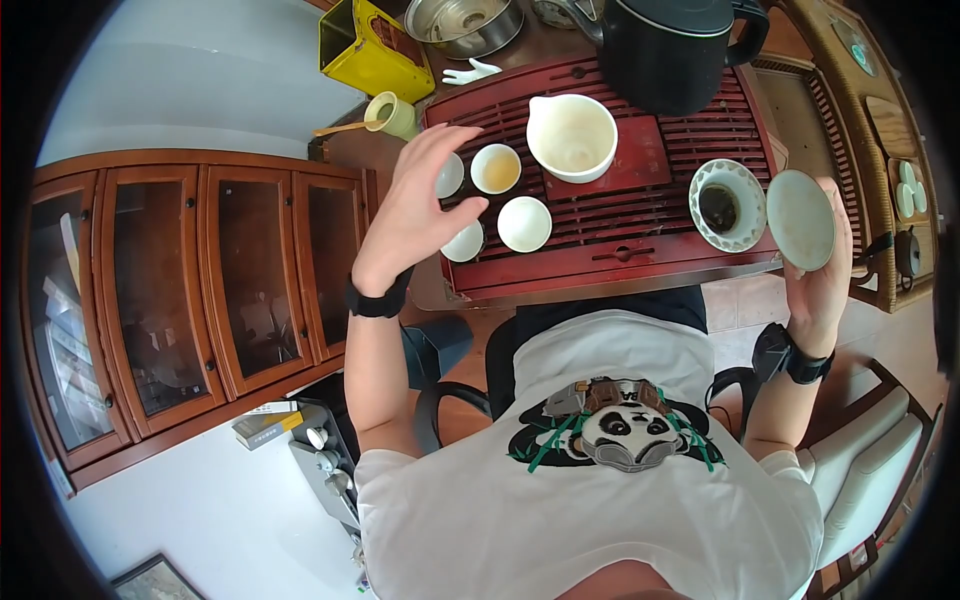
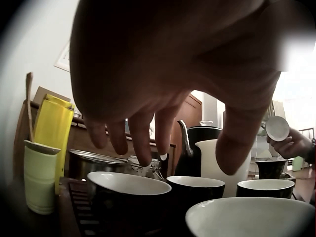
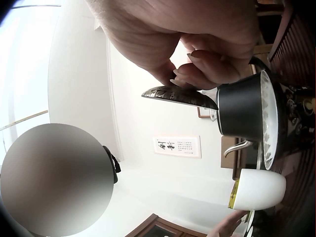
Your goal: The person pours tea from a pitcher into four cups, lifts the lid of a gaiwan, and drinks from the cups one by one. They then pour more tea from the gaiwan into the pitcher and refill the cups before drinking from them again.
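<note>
My left hand (image 1: pixel 412 205) is spread above several small teacups, its thumb extended near them and nothing in its grasp. One teacup (image 1: pixel 484 160) has amber tea in it; beside it stands a white-lined teacup (image 1: pixel 525 224). Two more cups are partly covered by the hand. In the left wrist view the cups show dark outsides. My right hand (image 1: pixel 826 262) holds a round lid (image 1: pixel 801 220) tilted up on its edge, pinched between thumb and fingers. Just left of it sits an uncovered gaiwan (image 1: pixel 751 198) with dark leaves inside. A white pitcher (image 1: pixel 560 168) stands between the hands.
The red slatted tea tray (image 1: pixel 610 252) carries the cups and a black kettle (image 1: pixel 665 60) at the back. Behind it are a steel bowl (image 1: pixel 465 42), a yellow tin (image 1: pixel 372 60) and a pale green holder (image 1: pixel 401 117). A wicker shelf (image 1: pixel 865 130) stands at right.
</note>
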`<act>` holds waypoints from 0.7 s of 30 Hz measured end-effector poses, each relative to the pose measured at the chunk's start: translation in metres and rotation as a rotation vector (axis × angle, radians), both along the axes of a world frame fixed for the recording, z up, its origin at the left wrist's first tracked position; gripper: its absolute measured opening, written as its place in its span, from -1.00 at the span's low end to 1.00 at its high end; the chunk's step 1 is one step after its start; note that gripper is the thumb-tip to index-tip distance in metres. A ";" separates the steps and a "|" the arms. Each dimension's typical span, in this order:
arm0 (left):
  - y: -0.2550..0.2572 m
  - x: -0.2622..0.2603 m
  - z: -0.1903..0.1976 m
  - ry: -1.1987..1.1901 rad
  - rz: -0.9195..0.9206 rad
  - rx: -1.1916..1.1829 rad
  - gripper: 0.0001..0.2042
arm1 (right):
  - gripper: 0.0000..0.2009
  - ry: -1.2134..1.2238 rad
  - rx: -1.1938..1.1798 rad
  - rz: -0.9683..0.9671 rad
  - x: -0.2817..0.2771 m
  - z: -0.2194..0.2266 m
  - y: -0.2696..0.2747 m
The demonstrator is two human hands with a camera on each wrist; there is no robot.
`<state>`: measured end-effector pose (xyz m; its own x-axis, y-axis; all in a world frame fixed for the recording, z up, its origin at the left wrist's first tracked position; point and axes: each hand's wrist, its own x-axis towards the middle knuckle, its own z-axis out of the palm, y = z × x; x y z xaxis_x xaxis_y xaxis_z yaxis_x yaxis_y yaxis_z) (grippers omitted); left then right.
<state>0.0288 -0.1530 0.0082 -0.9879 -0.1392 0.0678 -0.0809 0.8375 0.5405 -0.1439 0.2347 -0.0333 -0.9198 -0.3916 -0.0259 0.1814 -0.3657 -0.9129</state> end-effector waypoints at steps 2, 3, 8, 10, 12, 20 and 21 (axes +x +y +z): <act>0.003 -0.006 -0.003 -0.019 -0.009 -0.038 -0.31 | -0.76 0.013 -0.037 0.023 0.003 0.007 -0.002; 0.004 -0.009 -0.003 -0.039 -0.019 -0.075 -0.30 | -0.79 0.027 -0.073 0.045 0.004 0.011 -0.004; -0.002 -0.019 -0.010 -0.072 -0.094 -0.172 -0.35 | -0.75 0.037 -0.064 0.066 -0.001 0.000 0.007; -0.004 -0.020 -0.012 -0.094 -0.127 -0.191 -0.37 | -0.71 0.045 -0.069 0.093 -0.005 -0.005 0.011; -0.004 -0.022 -0.012 -0.086 -0.118 -0.148 -0.41 | -0.71 0.080 -0.162 0.212 -0.007 -0.005 0.013; 0.006 -0.020 0.007 0.007 0.150 0.253 -0.46 | -0.73 0.042 -0.086 0.095 -0.005 -0.002 0.013; 0.008 -0.018 0.009 0.100 0.169 0.319 -0.46 | -0.73 0.060 -0.127 0.139 -0.006 -0.002 0.013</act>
